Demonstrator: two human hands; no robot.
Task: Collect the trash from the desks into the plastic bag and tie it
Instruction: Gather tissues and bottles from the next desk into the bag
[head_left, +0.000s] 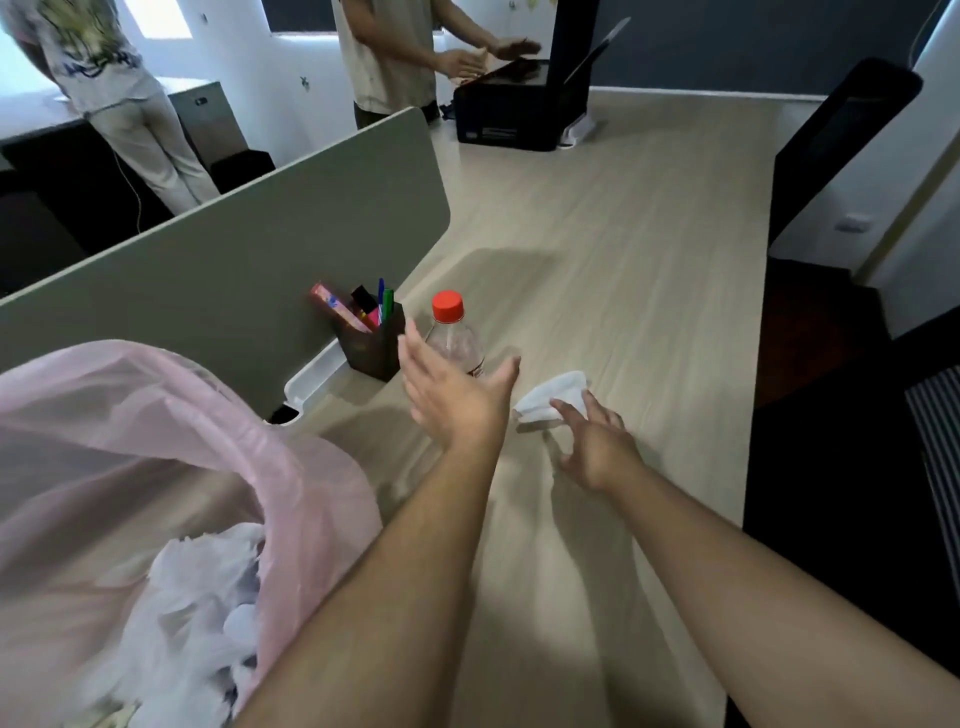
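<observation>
Trash on the bench (623, 234) shows as two pieces, both just ahead of the person's hands. A clear plastic bottle (457, 340) stands upright right behind the left hand (457, 397), which is wide open with straight fingers and the thumb stretched out, cupped towards the bottle but holding nothing. Whether the palm touches it I cannot tell. A crumpled white tissue (550, 397) lies flat just right of the bottle, and the right hand (597, 444) hovers at its near edge with fingers spread and nothing gripped; one fingertip lies over the tissue's rim, contact unclear. The left hand hides the bottle's lower half, so only its red cap (448, 305), its shoulder and a scrap of label show. The pink plastic bag (171, 436) sits at the left near corner, apart from both hands, cut off by the frame's edge and blurred. It is thin and see-through, its mouth gaping, with crumpled white paper (208, 597) inside. A dark pen holder (376, 348) stands just left of the bottle against the grey divider panel (234, 260).
</observation>
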